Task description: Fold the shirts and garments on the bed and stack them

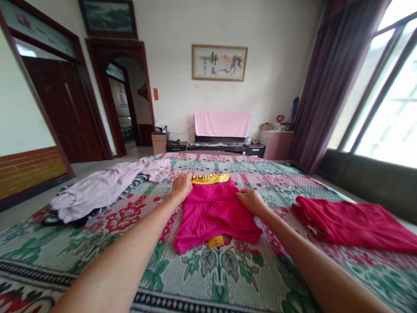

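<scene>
A pair of bright pink underpants [218, 208] with a yellow lettered waistband lies spread on the patterned bedspread [130, 248], its waistband at the far end. A small yellow patch shows at its near edge. My left hand [181, 186] pinches the far left corner at the waistband, fingers closed. At the right side, a little below the waistband, my right hand [251, 201] grips the fabric between thumb and fingers.
A pale pink garment [104, 187] lies over black-and-white cloth at the left. Folded red clothing [355, 221] rests at the right. Beyond the bed stand a low black cabinet [256, 151] and a screen under a pink cloth [222, 123].
</scene>
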Tool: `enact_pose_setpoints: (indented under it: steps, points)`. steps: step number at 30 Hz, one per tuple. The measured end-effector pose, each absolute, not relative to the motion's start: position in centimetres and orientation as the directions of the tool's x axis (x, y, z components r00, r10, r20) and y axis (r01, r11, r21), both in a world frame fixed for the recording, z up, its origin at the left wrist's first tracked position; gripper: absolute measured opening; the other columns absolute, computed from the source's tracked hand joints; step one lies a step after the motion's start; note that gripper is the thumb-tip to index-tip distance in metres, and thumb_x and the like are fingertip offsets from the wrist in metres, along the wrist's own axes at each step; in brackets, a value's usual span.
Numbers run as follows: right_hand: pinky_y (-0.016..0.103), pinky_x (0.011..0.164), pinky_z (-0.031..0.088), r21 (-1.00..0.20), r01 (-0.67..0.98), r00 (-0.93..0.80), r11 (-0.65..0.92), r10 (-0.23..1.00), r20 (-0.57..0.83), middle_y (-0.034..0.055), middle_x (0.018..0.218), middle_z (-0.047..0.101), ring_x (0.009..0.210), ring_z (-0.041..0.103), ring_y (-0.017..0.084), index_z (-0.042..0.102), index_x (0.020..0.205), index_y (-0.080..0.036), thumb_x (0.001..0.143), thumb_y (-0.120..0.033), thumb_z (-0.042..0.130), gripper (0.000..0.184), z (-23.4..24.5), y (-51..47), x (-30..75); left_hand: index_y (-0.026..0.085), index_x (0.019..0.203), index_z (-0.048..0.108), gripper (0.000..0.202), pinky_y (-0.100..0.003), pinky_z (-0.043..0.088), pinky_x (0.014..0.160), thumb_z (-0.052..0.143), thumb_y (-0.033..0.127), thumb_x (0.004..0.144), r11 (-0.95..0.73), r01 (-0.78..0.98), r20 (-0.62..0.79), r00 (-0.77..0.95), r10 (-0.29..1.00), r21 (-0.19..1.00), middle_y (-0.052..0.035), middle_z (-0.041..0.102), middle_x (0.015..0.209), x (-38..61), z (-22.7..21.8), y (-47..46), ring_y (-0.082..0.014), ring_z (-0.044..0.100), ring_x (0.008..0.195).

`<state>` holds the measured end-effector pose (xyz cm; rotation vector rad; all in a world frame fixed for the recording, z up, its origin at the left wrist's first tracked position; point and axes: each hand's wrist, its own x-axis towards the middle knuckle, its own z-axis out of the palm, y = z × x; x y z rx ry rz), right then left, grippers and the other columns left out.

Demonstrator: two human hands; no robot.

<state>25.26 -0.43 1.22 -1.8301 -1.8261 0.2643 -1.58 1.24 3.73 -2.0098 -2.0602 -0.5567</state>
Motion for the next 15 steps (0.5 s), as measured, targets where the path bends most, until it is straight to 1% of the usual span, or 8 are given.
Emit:
enact_pose_setpoints:
  steps: [2, 4, 5, 7, 9, 11, 13, 15]
  points:
    - [0.023, 0.059, 0.038, -0.474, 0.879, 0.089, 0.057, 0.956, 0.281, 0.0057, 0.072, 0.068, 0.070, 0.062, 0.018, 0.068, 0.085, -0.018, 0.080, -0.040, 0.052, 0.028, 1.5, -0.7, 25.5, 0.022, 0.116, 0.056, 0.036, -0.029, 0.046, 0.082, 0.043, 0.019, 0.083, -0.027, 0.989, 0.420, -0.037, 0.907, 0.146, -0.0094, 0.061, 0.108, -1.5, 3.7, 0.7, -0.0211, 0.060, 0.097]
    - [0.024, 0.061, 0.038, -0.442, 0.889, 0.074, 0.118, 0.917, 0.393, 0.0051, 0.074, 0.068, 0.071, 0.061, 0.018, 0.067, 0.083, -0.019, 0.078, -0.039, 0.052, 0.025, 2.0, -1.2, 25.4, 0.021, 0.120, 0.055, 0.039, -0.028, 0.044, 0.087, 0.045, 0.018, 0.082, -0.069, 0.984, 0.437, -0.010, 0.899, 0.164, -0.0094, 0.059, 0.114, -1.7, 3.6, 0.0, -0.0206, 0.058, 0.102]
    - [0.023, 0.063, 0.039, -0.424, 0.887, 0.029, 0.184, 0.893, 0.448, 0.0045, 0.076, 0.068, 0.072, 0.061, 0.017, 0.067, 0.081, -0.019, 0.079, -0.036, 0.051, 0.023, 2.3, -1.6, 25.2, 0.021, 0.119, 0.056, 0.038, -0.028, 0.044, 0.089, 0.046, 0.018, 0.082, -0.097, 0.980, 0.436, 0.013, 0.900, 0.172, -0.0088, 0.059, 0.116, -1.9, 3.6, -0.4, -0.0201, 0.057, 0.104]
    - [0.022, 0.066, 0.039, -0.379, 0.852, -0.134, 0.361, 0.850, 0.510, 0.0032, 0.077, 0.068, 0.071, 0.059, 0.014, 0.066, 0.078, -0.019, 0.079, -0.028, 0.049, 0.019, 2.8, -2.5, 24.6, 0.020, 0.112, 0.060, 0.034, -0.028, 0.042, 0.094, 0.047, 0.018, 0.081, -0.165, 0.968, 0.418, 0.073, 0.906, 0.189, -0.0073, 0.061, 0.115, -2.3, 3.2, -1.2, -0.0193, 0.056, 0.105]
    - [0.022, 0.067, 0.040, -0.336, 0.792, -0.315, 0.510, 0.813, 0.490, 0.0032, 0.078, 0.067, 0.070, 0.059, 0.013, 0.066, 0.078, -0.018, 0.079, -0.024, 0.049, 0.019, 3.2, -3.8, 23.8, 0.018, 0.107, 0.064, 0.030, -0.027, 0.041, 0.096, 0.049, 0.020, 0.080, -0.246, 0.948, 0.403, 0.148, 0.903, 0.204, -0.0069, 0.063, 0.111, -2.5, 2.6, -2.0, -0.0190, 0.057, 0.104]
    - [0.023, 0.069, 0.042, -0.315, 0.749, -0.436, 0.583, 0.792, 0.428, 0.0047, 0.082, 0.067, 0.072, 0.059, 0.013, 0.067, 0.083, -0.017, 0.079, -0.026, 0.050, 0.020, 3.4, -5.2, 22.9, 0.017, 0.105, 0.065, 0.030, -0.028, 0.042, 0.097, 0.049, 0.022, 0.081, -0.334, 0.918, 0.415, 0.224, 0.882, 0.213, -0.0077, 0.064, 0.110, -2.6, 1.8, -2.7, -0.0191, 0.058, 0.104]
    - [0.026, 0.076, 0.045, -0.302, 0.713, -0.508, 0.633, 0.763, 0.400, 0.0073, 0.093, 0.068, 0.081, 0.061, 0.016, 0.067, 0.093, -0.017, 0.081, -0.026, 0.050, 0.023, 3.4, -6.6, 22.3, 0.016, 0.107, 0.065, 0.031, -0.029, 0.041, 0.099, 0.050, 0.024, 0.081, -0.400, 0.890, 0.441, 0.276, 0.854, 0.218, -0.0094, 0.063, 0.114, -2.4, 1.0, -3.6, -0.0203, 0.057, 0.108]
    - [0.032, 0.088, 0.044, -0.284, 0.671, -0.562, 0.685, 0.719, 0.408, 0.0102, 0.108, 0.065, 0.097, 0.060, 0.020, 0.063, 0.105, -0.017, 0.083, -0.025, 0.047, 0.028, 3.1, -7.6, 21.9, 0.016, 0.112, 0.064, 0.035, -0.032, 0.040, 0.102, 0.052, 0.028, 0.081, -0.440, 0.873, 0.455, 0.312, 0.834, 0.210, -0.0117, 0.059, 0.122, -2.0, 0.2, -4.5, -0.0226, 0.054, 0.115]
